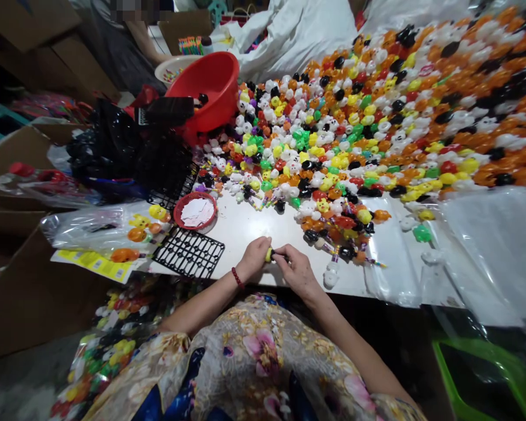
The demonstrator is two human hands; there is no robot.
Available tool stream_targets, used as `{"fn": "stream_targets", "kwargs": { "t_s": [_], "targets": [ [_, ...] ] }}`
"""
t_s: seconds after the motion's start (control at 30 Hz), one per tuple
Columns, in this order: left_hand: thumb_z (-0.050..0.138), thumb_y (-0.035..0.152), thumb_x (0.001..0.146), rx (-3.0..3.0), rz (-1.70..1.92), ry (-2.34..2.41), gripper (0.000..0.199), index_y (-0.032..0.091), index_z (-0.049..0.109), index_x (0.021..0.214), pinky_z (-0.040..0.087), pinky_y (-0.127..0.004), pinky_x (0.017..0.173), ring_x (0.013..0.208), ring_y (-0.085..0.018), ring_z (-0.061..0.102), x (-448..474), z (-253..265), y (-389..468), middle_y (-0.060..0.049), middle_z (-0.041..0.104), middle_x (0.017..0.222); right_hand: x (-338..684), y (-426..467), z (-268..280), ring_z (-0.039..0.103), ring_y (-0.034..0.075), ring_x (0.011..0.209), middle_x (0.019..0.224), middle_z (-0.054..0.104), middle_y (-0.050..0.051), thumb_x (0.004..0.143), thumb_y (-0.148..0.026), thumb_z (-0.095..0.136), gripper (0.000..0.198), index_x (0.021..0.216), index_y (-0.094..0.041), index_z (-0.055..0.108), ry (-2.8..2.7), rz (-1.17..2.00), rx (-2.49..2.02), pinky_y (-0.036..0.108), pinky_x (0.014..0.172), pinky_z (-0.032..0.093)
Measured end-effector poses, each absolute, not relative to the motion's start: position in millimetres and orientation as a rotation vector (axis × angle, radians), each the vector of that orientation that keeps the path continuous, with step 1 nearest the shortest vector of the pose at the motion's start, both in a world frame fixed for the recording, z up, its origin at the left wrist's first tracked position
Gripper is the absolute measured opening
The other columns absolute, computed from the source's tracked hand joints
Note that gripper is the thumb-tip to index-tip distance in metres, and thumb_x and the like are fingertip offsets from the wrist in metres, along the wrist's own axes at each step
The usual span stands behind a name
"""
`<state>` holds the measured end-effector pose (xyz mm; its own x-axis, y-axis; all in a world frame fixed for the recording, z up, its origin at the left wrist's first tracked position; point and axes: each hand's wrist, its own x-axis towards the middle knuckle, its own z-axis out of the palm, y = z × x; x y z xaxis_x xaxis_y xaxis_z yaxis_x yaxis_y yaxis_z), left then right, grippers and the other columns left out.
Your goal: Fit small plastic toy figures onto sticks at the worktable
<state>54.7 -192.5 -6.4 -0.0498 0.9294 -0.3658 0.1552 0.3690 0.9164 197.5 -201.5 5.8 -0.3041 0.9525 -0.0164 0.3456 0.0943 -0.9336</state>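
Observation:
Near the front edge of the white table (241,225), my left hand (255,257) is closed around a small yellow and black plastic piece (269,254). The fingertips of my right hand (296,270) pinch the dark end of that same piece from the other side. Most of it is hidden by the fingers, so its exact kind cannot be made out. Just right of my right hand lie a white figure-topped stick (332,273) and several more colorful sticks with plastic heads. Left of my left hand is a black plastic grid (188,252).
A big heap of small colored plastic figures (333,134) covers the back and right. A red basket (196,227) holds paper slips; a red basin (219,76) stands behind. Clear bags (390,257) lie right, black bags (109,140) left. A person's arm (142,38) shows at the back.

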Motion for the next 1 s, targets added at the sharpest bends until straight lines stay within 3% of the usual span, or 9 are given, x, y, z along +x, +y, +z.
{"fn": "stream_targets", "kwargs": {
  "t_s": [0.17,0.43,0.67,1.0],
  "targets": [
    [0.049,0.055,0.084,0.933,0.96,1.411,0.041,0.022,0.042,0.061,0.031,-0.025,0.049,0.048,-0.01,0.036,53,-8,-186,0.006,0.039,0.052,206,-193,-1,0.058,0.015,0.07,0.075,0.066,-0.001,0.077,-0.048,0.066,0.028,0.084,-0.022,0.063,-1.408,1.58,-1.226,0.029,0.068,0.048],
    [0.044,0.039,0.09,1.14,0.938,1.532,0.035,0.021,0.041,0.06,0.032,-0.025,0.055,0.053,-0.011,0.039,52,1,-183,0.005,0.042,0.054,212,-190,-2,0.055,0.013,0.067,0.073,0.064,-0.003,0.07,-0.051,0.076,0.035,0.081,-0.021,0.063,-1.288,1.741,-1.204,0.029,0.067,0.047],
    [0.044,0.034,0.093,1.295,0.862,1.611,0.037,0.021,0.038,0.059,0.031,-0.026,0.057,0.055,-0.011,0.041,66,5,-192,0.006,0.041,0.053,211,-200,-1,0.058,0.016,0.075,0.077,0.065,-0.001,0.075,-0.047,0.069,0.026,0.08,-0.022,0.064,-1.361,1.597,-1.243,0.03,0.073,0.048],
    [0.037,0.047,0.098,1.283,1.036,1.606,0.039,0.021,0.045,0.07,0.037,-0.025,0.062,0.061,-0.012,0.046,60,9,-181,0.004,0.047,0.062,233,-176,2,0.062,0.02,0.081,0.088,0.071,0.003,0.072,-0.059,0.07,0.041,0.092,-0.023,0.07,-1.327,1.427,-1.352,0.033,0.075,0.051]
  ]
}}
